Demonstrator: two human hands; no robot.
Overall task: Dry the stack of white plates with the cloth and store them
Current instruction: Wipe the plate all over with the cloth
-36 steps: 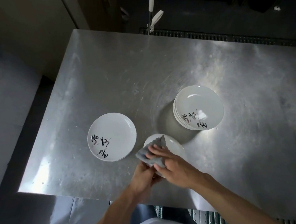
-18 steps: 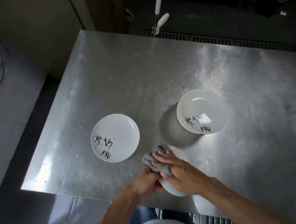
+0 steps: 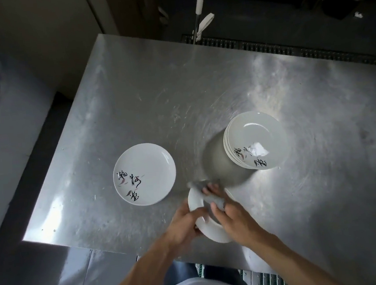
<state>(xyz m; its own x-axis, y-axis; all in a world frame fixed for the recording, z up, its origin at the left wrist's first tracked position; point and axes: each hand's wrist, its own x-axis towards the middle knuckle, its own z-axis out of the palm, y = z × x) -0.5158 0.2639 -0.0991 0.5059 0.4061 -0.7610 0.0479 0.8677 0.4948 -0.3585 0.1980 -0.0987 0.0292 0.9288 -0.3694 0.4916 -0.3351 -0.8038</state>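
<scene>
Over the near edge of the steel table [image 3: 159, 94] I hold one white plate [image 3: 196, 202], tilted. My left hand [image 3: 184, 223] grips its left rim. My right hand [image 3: 232, 216] presses a grey cloth [image 3: 213, 198] onto the plate's face, fingers curled over the cloth. A stack of white plates [image 3: 254, 139] with black brush lettering stands to the right of centre. A separate white plate pile [image 3: 144, 174] with the same lettering lies to the left; how many plates it holds I cannot tell.
A floor drain grate [image 3: 288, 51] runs behind the table's far edge, with a white-handled tool [image 3: 200, 1] standing by it. Left of the table is a dark gap [image 3: 30, 162] and a grey counter [image 3: 3, 141]. My legs stand at the near edge.
The held plate has turned so more of its left rim shows. My right hand and the cloth have slid a little right across it. The stacks have not moved.
</scene>
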